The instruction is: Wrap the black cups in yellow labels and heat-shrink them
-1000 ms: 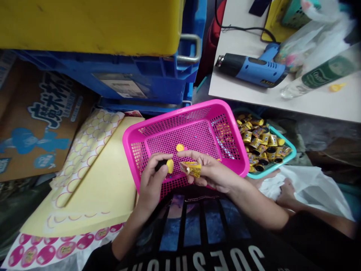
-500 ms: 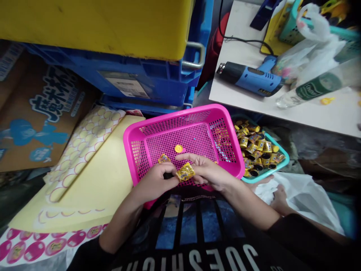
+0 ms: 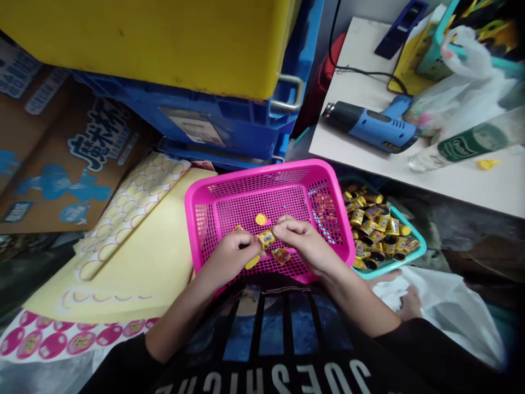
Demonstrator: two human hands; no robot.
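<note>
Over the near part of a pink mesh basket (image 3: 213, 189) my two hands meet. My left hand (image 3: 232, 257) and my right hand (image 3: 301, 241) both pinch a small yellow-labelled item (image 3: 267, 238) between their fingertips. A yellow cap (image 3: 252, 262) shows under my left fingers. A second yellow wrapper (image 3: 281, 255) lies just below my right hand. One loose yellow cap (image 3: 261, 219) and another small yellow item (image 3: 238, 229) rest on the basket floor.
A teal basket (image 3: 414, 238) with several yellow-labelled little containers stands right of the pink one. Sticker sheets (image 3: 135, 197) lie at the left. Blue crates (image 3: 205, 120) and a yellow bin (image 3: 164, 38) rise behind. A blue heat gun (image 3: 369, 126) and a bottle (image 3: 463, 142) lie on the white table (image 3: 451, 180).
My hands have come together over the pink basket. The yellow wrapper that my right hand held has gone down beside it, and both hands now pinch one small item.
</note>
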